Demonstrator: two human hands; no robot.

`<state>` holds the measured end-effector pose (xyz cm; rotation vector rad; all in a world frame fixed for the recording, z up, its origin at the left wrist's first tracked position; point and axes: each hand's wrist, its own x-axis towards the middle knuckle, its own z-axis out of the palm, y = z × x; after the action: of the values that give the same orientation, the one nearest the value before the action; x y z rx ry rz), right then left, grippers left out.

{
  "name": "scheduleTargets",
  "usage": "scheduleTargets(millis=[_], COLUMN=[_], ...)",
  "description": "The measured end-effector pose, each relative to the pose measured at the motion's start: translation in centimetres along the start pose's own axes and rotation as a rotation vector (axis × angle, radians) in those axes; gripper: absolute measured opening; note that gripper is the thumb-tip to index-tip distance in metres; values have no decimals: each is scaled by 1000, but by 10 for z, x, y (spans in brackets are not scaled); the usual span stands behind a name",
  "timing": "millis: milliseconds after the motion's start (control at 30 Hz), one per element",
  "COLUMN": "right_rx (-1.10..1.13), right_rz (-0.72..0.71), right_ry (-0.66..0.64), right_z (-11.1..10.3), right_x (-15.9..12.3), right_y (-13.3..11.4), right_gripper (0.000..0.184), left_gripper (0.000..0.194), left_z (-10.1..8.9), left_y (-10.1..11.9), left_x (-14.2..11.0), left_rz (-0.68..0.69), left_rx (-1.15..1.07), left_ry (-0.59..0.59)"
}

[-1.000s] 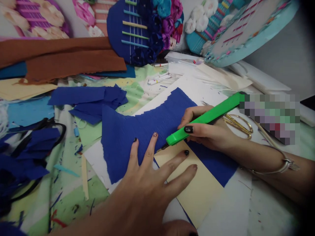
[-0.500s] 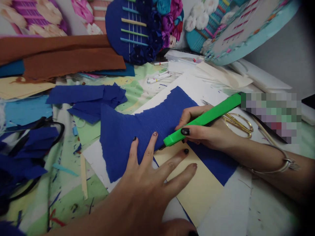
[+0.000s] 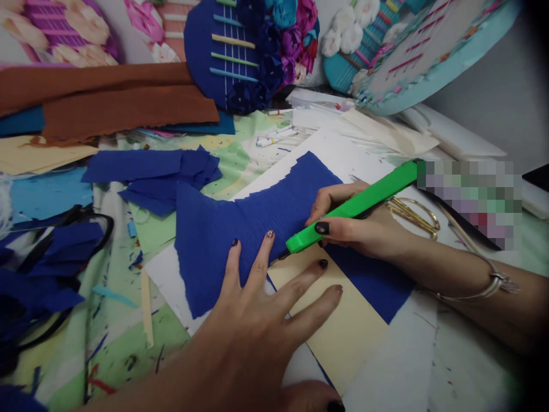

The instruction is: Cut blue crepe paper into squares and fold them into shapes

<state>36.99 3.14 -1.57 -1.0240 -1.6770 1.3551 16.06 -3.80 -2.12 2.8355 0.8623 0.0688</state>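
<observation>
- Green cutter [image 3: 355, 206] gripped in R hand [image 3: 364, 229], tip at edge of cream card [image 3: 347, 340], nr its corner.
- L hand [image 3: 257, 320] spread wide & flat: 2 fingers on blue paper [image 3: 210, 246], 2 over card.
- Blue paper lies on white sheet [image 3: 397, 360], partly under card.
- Gold-handled scissors [image 3: 414, 218] beside R hand, partly hidden by it.
- Blue scraps [image 3: 141, 166] L of paper, w/ brown sheets [image 3: 128, 109] behind.

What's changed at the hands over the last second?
The right hand and the green cutter it holds have slid slightly leftward in the picture, toward the left hand's fingers. Nothing was taken up or let go. The left hand stayed spread over the blue paper and cream card.
</observation>
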Motion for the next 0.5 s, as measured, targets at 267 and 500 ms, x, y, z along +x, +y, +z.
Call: scheduleTargets(millis=[267,500], right_rx=[-32,18], right_rz=[-2,19], right_ry=[-13,-5], right_z=[1,-2], right_x=[1,1], right_y=[-4,1], right_gripper=[13,14], left_gripper=[86,87], left_z=[-1,-2], left_y=[1,2], left_x=[1,2], left_rz=[0,4], left_rx=[-1,3], left_ry=[-6,-29])
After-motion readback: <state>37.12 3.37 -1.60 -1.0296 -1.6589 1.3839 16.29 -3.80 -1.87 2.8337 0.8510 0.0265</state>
